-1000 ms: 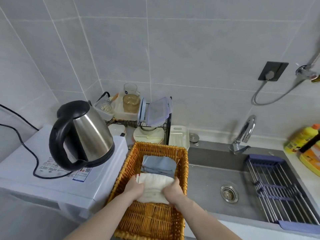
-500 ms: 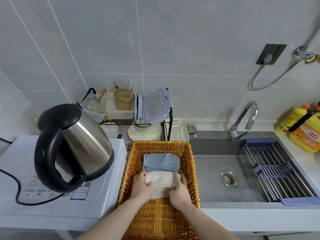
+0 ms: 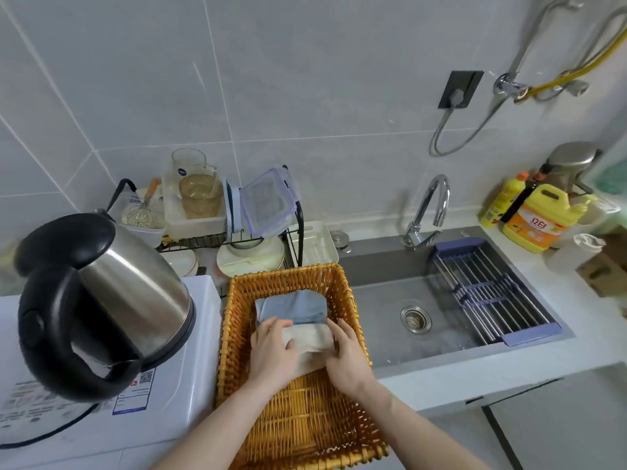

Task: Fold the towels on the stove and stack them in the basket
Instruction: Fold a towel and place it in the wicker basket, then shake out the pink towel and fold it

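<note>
Both hands [image 3: 307, 354] pressing cream towel [image 3: 314, 346] (beside blue towel [image 3: 293, 307]), wicker basket [image 3: 291, 408]

A folded white towel [image 3: 314, 344] lies flat in the wicker basket [image 3: 291, 418], about mid-length. Just beyond it, touching its far edge, a folded blue-grey towel [image 3: 293, 308] lies toward the basket's far end. The orange-brown basket sits between a white appliance on the left and a sink on the right.

Little I can read from here.
The orange label on the yellow detergent jug [image 3: 535, 218], right of frame, carries white characters, seemingly "立白"; the sticker [image 3: 135, 390] under my kettle [image 3: 101, 300] shows a QR code, its print too blurred.
</note>
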Available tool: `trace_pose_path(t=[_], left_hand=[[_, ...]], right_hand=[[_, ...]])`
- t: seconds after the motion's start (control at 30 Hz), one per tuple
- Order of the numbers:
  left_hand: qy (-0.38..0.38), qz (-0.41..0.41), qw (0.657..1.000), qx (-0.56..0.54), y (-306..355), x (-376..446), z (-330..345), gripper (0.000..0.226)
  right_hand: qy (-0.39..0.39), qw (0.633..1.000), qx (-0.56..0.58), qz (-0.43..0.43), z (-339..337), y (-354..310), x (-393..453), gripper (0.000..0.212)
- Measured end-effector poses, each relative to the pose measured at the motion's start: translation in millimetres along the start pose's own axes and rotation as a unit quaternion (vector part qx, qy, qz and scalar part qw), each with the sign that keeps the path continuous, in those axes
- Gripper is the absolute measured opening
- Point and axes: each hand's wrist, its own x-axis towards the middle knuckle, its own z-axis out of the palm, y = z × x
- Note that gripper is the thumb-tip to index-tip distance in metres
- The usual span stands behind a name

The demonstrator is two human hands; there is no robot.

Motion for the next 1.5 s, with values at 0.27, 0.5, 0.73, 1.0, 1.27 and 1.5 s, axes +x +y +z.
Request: trace_pose_path(t=[0.27,0.5,0.73,1.0,1.27,1.5], left_hand=[[-0.035,0.188,0.981,-0.036,103,-37,-7,0.021],[-0.131,0.321,0.937,-0.049,238,-118,67,0.023],[-0.255,0.403,0.875,-0.084,349,-253,170,0.024],[-0.360,0.522,0.770,-0.071,429,-385,284,0.028],[-0.445,0.580,0.681,-0.039,503,-504,388,0.025],[-0.506,0.594,0.624,-0.039,567,-584,486,0.028]], right_hand=[[0.159,0.980,0.120,-0.015,-106,30,-80,0.061],[0.290,0.937,0.187,0.061,-214,121,-217,0.061],[0.409,0.886,0.182,0.120,-300,229,-379,0.055],[0.533,0.799,0.203,0.192,-338,321,-536,0.054],[0.622,0.697,0.241,0.264,-354,389,-662,0.048],[0.662,0.632,0.243,0.322,-404,459,-731,0.047]])
